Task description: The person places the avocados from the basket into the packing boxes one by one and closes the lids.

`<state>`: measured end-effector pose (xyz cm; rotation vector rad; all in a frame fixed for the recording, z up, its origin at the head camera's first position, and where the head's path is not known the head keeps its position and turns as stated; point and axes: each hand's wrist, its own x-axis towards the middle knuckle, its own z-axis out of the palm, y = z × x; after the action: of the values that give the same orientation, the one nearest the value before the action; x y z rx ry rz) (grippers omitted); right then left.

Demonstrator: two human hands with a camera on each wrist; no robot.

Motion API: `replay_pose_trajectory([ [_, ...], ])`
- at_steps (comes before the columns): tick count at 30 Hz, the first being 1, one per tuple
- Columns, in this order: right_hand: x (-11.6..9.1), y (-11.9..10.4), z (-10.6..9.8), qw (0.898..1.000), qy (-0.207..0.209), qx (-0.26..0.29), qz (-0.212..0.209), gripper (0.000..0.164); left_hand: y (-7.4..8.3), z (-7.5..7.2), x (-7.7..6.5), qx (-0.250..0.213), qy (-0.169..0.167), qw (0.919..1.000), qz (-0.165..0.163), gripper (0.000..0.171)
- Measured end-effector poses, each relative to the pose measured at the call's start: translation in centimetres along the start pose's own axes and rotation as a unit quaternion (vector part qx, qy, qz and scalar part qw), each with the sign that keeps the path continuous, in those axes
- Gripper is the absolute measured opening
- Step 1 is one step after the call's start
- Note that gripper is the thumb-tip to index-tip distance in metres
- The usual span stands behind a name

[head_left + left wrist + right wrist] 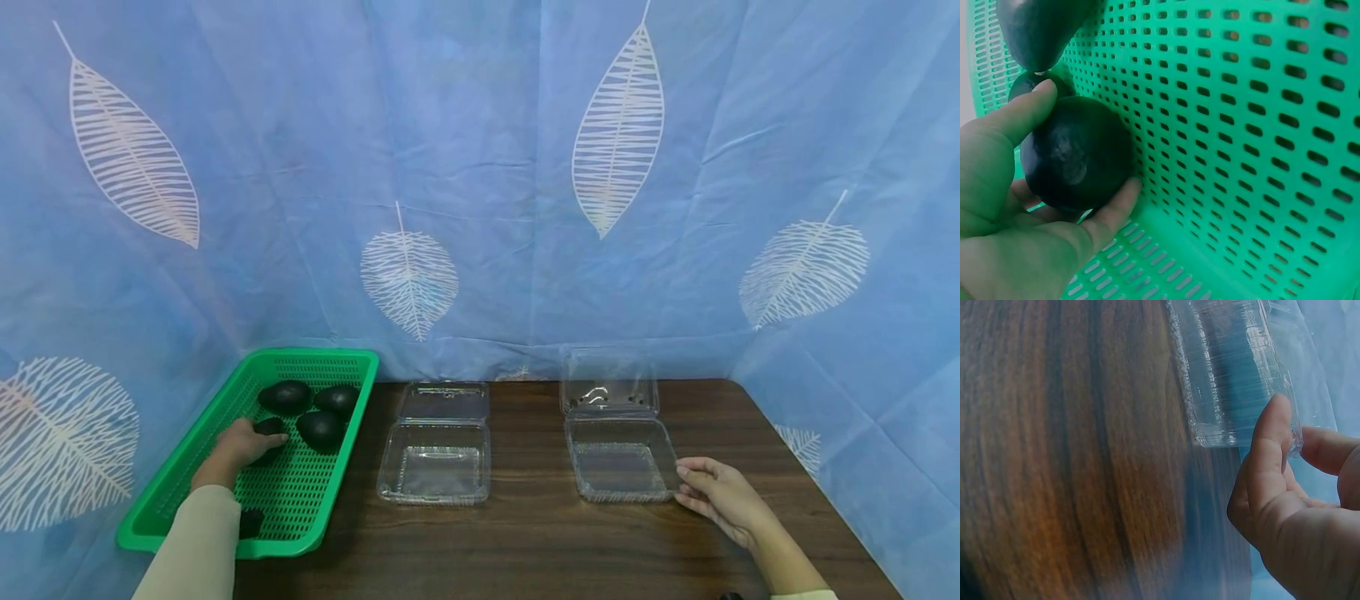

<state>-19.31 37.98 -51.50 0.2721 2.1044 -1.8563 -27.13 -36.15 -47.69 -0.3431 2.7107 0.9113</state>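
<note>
The left hand is inside a big green plastic basket with lots of little holes. Its fingers are curled around a dark, round, smooth fruit, with the thumb on the other side. I can't tell if that fruit is lifted up or resting on the bottom. Three more dark fruits are near it: one egg-shaped one toward the back, one next to that, and one in front of them. A dark lump by the sleeve is partly hidden.

The right hand is well apart, over on the other side. Its fingers pinch the near right corner of a clear plastic box. The lid of this box is open and tipped back. Another clear plastic box, with its lid open too, sits between the basket and the pinched box.

Everything is on a brown wooden surface. Behind it hangs a blue cloth with white leaf pictures.
</note>
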Motion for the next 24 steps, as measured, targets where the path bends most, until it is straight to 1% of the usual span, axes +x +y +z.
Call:
replay_pose_trajectory([
  [3, 0.0, 0.0, 0.0, 1.000, -0.001, 0.001, 0.001, 0.054, -0.2, 0.0, 0.0, -0.010, 0.006, 0.9999, -0.003, 0.101],
  [8, 0.0, 0.1, 0.0, 1.000, 0.002, 0.003, 0.000, 0.053, -0.2, -0.2, -0.1, -0.029, 0.012, 0.9995, 0.002, 0.098],
  [12, 0.0, 0.1, 0.0, 1.000, 0.003, 0.003, -0.002, 0.053, 0.2, -0.7, -0.2, -0.024, 0.016, 0.9996, 0.007, 0.102],
  [15, -0.1, 0.1, 0.0, 1.000, 0.002, 0.003, 0.000, 0.054, 0.5, -1.2, -0.2, -0.013, 0.024, 0.9996, 0.009, 0.104],
  [19, -0.1, 0.2, 0.1, 1.000, 0.001, 0.003, 0.001, 0.053, 0.8, -1.7, -0.3, -0.010, 0.039, 0.9991, 0.017, 0.101],
  [21, -0.1, 0.2, 0.2, 1.000, 0.001, 0.004, -0.001, 0.053, 1.0, -2.0, -0.3, -0.006, 0.042, 0.9988, 0.026, 0.103],
  [22, -0.1, 0.3, 0.2, 1.000, 0.000, 0.005, -0.001, 0.053, 1.1, -2.1, -0.4, -0.005, 0.043, 0.9987, 0.027, 0.102],
  [24, -0.1, 0.3, 0.2, 1.000, -0.002, 0.007, -0.002, 0.053, 1.3, -2.4, -0.5, -0.005, 0.040, 0.9988, 0.029, 0.106],
])
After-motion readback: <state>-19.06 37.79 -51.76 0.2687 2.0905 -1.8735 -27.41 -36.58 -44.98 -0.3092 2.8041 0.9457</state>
